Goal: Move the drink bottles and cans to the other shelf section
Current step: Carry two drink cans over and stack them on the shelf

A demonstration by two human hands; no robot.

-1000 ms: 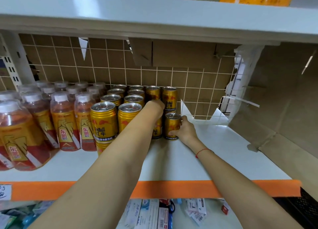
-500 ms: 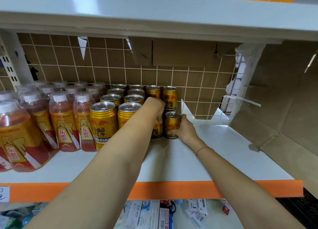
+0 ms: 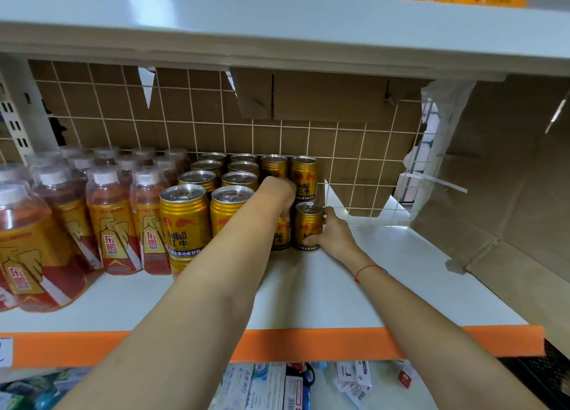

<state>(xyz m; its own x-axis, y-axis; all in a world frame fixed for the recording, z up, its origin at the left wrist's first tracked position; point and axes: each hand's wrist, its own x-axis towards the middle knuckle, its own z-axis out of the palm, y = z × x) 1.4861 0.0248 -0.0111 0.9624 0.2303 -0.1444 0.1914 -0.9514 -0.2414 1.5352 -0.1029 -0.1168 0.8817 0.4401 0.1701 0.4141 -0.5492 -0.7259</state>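
Close by, bottles [image 3: 123, 218] flank stacked cans [image 3: 185, 218]; both hands' fingers [image 3: 311, 240] grip cans.

The gold cans [image 3: 184, 221] read "RedBull" in dark letters with the Chinese characters 红牛 beneath, and a blue band of small white Chinese print runs round the foot of the nearest one. The same wording shows in part on the stacked can at the back [image 3: 304, 178]. The orange labels of the drink bottles [image 3: 114, 224] carry 东鹏 in red, with 特饮 below. The packets [image 3: 262, 388] under the shelf bear Chinese print too small to make out.
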